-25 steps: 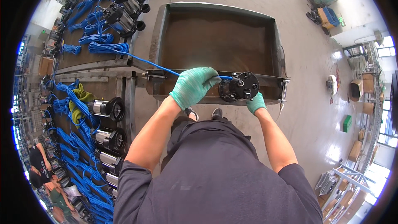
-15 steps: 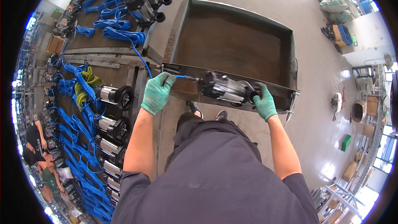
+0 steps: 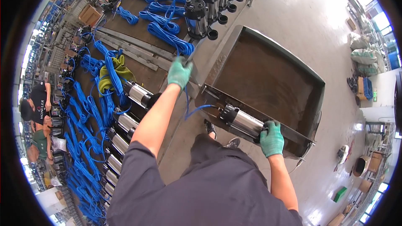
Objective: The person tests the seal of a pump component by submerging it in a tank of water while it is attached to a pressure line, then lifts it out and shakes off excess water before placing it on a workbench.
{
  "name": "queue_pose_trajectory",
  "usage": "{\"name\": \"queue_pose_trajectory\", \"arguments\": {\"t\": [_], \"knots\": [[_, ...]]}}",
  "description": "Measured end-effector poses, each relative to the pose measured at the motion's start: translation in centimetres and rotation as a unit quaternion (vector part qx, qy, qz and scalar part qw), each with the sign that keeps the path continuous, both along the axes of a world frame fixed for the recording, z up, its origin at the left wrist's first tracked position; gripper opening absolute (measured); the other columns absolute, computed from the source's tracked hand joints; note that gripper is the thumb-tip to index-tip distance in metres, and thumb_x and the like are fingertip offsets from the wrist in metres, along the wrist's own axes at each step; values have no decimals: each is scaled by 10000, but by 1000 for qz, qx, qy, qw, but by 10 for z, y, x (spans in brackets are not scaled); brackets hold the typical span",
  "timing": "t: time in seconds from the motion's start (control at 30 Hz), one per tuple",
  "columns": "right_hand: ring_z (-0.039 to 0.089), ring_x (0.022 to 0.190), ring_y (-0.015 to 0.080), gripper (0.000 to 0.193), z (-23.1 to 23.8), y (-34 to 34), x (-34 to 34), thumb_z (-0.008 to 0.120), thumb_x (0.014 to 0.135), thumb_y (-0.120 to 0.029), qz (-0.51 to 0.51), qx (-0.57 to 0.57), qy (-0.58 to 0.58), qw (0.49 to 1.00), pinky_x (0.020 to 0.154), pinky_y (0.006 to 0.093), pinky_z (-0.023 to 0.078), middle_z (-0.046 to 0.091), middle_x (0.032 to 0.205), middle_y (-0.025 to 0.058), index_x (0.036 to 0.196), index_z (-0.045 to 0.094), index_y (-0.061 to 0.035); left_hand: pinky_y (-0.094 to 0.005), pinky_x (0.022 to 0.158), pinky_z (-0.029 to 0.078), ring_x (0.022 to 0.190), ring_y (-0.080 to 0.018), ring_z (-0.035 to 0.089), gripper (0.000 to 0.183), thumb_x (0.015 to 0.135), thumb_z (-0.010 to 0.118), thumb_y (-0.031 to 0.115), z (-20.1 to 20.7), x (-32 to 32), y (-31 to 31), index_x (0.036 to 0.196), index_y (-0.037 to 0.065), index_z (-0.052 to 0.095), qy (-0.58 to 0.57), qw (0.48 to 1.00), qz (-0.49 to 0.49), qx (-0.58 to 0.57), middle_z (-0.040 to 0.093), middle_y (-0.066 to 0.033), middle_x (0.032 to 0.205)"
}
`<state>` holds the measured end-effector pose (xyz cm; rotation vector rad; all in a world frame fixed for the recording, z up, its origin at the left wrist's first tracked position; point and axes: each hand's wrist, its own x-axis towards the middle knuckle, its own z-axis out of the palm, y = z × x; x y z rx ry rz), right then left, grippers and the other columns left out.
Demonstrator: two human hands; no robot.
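Note:
A submersible pump (image 3: 242,121) with a steel barrel and black ends lies along the near edge of a water-filled metal tank (image 3: 217,68). My right hand (image 3: 272,139), in a green glove, is closed round the pump's right end. From its other end a blue cable (image 3: 197,111) droops and runs up toward my left hand (image 3: 180,73), also gloved in green. That hand is beside the coiled blue cable (image 3: 169,37) at the table's corner. Motion smears its fingers, so whether they grip the cable is unclear.
Upright pumps (image 3: 196,19) line the table edge at the far left. More pumps (image 3: 119,142) lie in a row on the left table among blue cable coils and a yellow-green cloth (image 3: 115,75). Two people are at the far left. A green box (image 3: 340,194) sits on the right floor.
My left hand has left the cable near the pump and moved up and away to the cable coil. The pump has come to the tank's near edge, still in my right hand. The view has turned left.

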<state>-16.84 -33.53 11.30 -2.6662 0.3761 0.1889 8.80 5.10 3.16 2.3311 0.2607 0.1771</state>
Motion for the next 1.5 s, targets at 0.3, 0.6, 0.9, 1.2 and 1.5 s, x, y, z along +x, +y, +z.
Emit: {"name": "queue_pose_trajectory", "arguments": {"t": [0.3,0.6,0.9,1.2,1.5], "knots": [[634,1183,444,460,-9,-1,-2,634,887,-78,-72,62,-32,995,1016,489,544,520,1391,233,1343,576,-50,-464,1254,404,1583,-398,330,1247,787,906,485,-4,140,-25,1723,253,116,290,943,160,17,170,-218,1759],[739,989,242,626,-8,-16,2,718,923,-190,-156,216,102,958,916,367,586,757,1156,193,1491,502,-38,-332,498,500,671,-206,641,752,860,632,111,-14,112,85,1582,167,432,-13,849,134,-511,660,-90,886],[664,1042,192,637,30,2,19,635,849,-23,-150,374,162,901,865,324,619,664,1262,118,1480,548,-18,-414,626,533,938,-426,719,192,879,599,116,142,-41,173,1029,48,697,-205,692,-23,-691,723,-211,1000],[663,913,159,359,29,125,121,653,934,-65,-50,553,180,812,838,293,574,678,1045,98,1287,627,-4,-475,773,514,1224,-506,587,104,868,697,148,286,-159,179,957,95,698,-416,757,-171,-475,604,-276,1382],[735,836,225,472,-5,337,253,703,958,-287,28,559,235,795,719,379,622,715,1066,150,1285,592,35,-476,880,547,1228,-395,639,206,899,691,64,344,-217,192,1046,145,810,-463,850,-110,-224,621,-142,1423]]}}
